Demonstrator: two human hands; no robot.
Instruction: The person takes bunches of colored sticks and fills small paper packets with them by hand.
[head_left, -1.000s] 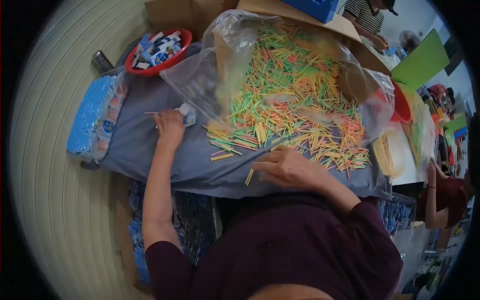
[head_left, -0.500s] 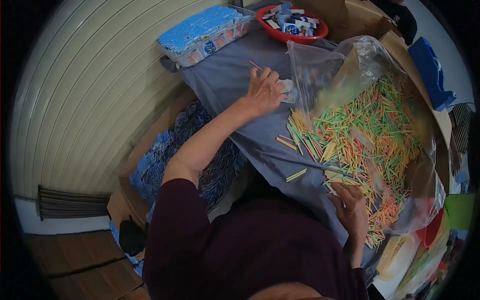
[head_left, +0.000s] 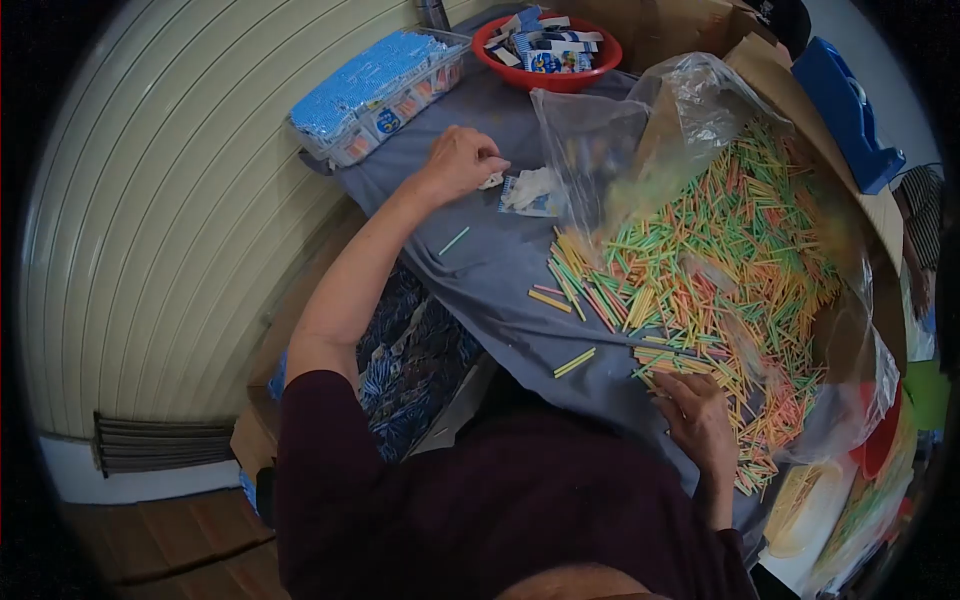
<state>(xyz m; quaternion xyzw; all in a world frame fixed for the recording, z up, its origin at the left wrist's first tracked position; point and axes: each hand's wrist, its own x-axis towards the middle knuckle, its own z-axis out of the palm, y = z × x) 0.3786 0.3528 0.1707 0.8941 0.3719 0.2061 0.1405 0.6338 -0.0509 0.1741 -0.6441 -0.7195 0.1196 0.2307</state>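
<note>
My left hand [head_left: 460, 165] hovers over the grey cloth with its fingers bent together; a small white bit shows at the fingertips, too small to name. Just right of it lies a blue-and-white printed packet [head_left: 515, 195] with a crumpled white wad [head_left: 533, 185] on top. Below that hand a single pale green stick [head_left: 454, 241] rests on the cloth. My right hand [head_left: 695, 415] lies at the near edge of a heap of thin coloured sticks [head_left: 720, 235], thumb apart from the bent fingers, which touch the sticks.
A clear tub [head_left: 385, 95] tightly packed with blue-tipped sticks stands at the back left. Beside it a red bowl [head_left: 550, 78] holds printed packets. Clear plastic [head_left: 590, 140] and cardboard [head_left: 865, 190] surround the heap, with a blue tape dispenser [head_left: 850, 120] at the far right.
My left hand has moved left, off the wad and packet. The reddish stick at its fingers no longer shows; a green stick now shows on the cloth. My right hand stays at the heap.
</note>
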